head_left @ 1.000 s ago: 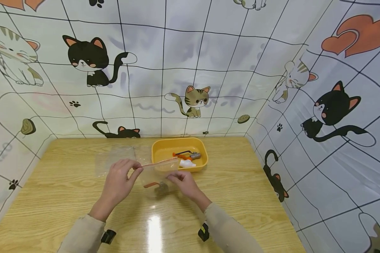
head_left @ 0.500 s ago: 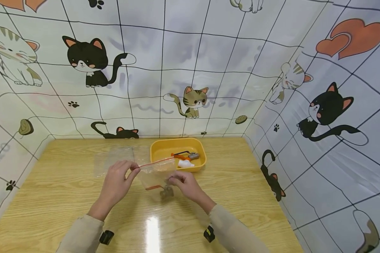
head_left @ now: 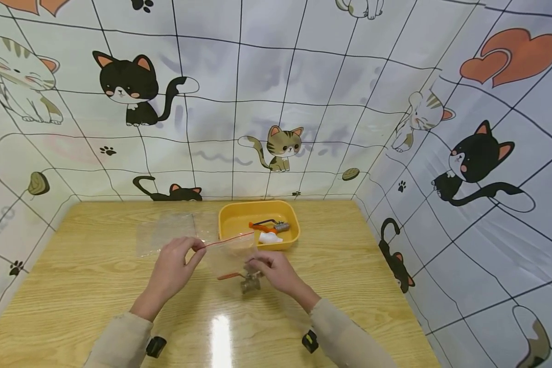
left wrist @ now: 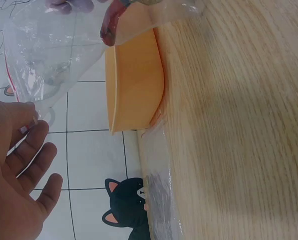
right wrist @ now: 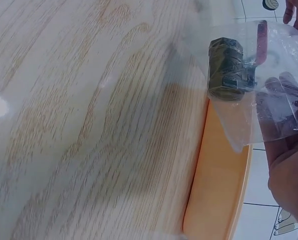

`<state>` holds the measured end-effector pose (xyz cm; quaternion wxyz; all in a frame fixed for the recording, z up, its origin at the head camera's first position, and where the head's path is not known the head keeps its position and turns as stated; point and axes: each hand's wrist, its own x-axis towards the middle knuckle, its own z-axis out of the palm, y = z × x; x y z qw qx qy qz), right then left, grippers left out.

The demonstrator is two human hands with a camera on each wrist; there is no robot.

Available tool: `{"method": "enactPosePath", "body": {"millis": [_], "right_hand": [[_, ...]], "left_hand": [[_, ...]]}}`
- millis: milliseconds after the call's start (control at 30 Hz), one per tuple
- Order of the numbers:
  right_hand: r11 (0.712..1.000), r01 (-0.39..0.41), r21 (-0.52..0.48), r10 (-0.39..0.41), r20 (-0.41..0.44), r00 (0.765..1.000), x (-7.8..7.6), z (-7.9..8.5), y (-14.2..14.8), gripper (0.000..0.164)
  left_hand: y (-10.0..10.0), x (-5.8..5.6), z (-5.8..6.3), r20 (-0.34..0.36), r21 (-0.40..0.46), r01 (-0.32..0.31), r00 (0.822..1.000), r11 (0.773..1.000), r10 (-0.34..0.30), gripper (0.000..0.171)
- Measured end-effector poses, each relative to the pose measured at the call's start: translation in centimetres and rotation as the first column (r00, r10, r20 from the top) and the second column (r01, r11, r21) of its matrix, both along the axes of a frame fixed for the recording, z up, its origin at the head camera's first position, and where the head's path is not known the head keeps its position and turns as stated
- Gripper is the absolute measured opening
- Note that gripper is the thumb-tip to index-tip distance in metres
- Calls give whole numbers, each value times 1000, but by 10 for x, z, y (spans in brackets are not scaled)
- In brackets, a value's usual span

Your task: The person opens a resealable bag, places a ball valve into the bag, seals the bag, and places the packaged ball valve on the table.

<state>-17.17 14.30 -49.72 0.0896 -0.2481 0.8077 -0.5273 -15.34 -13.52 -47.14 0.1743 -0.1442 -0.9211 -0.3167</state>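
Observation:
Above the table, both hands hold a clear zip bag (head_left: 230, 258) with a red line along its top edge. Thumb and fingers of my left hand (head_left: 172, 268) pinch the bag's upper left corner. On the opposite side, my right hand (head_left: 278, 273) pinches the film, some of its fingers (right wrist: 283, 97) showing through the plastic. Inside hangs a metal ball valve (right wrist: 226, 70) with a red lever (right wrist: 261, 42), low in the bag near the right hand. The left wrist view shows only the lever end and part of the metal body.
Behind the bag stands a yellow plastic box (head_left: 257, 204). It contains a grey metal part (head_left: 282, 226), orange and black pieces, and a white piece (head_left: 270, 238). Another clear plastic bag (head_left: 161, 235) lies flat left of the box. A cat-print curtain (head_left: 211, 117) borders the table.
The valve has shifted to the right and a little lower inside the bag. My right hand has moved slightly to the right, while the left hand keeps its pinch on the corner.

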Motion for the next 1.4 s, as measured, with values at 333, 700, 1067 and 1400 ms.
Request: {"method": "enactPosePath", "body": {"millis": [333,700,1067,1400], "right_hand": [[999,-11,-49,18,146,989,0,1,8,27],[999,26,-25,-19,235,972,-1,0,27,28],[994,97,52,-108,289,951,-8,-4,72,33],[961,238,141,-272,325,906,-16,-17,128,34]], "left_hand": [[-2,2,-8,53,-15,-32,998,999,33,17],[-7,5,-20,81,-26,-37,996,999,39,16],[-10,8,-27,94,-36,-45,994,998,48,15],[-13,8,-33,117,-39,-49,992,998,53,15]]}}
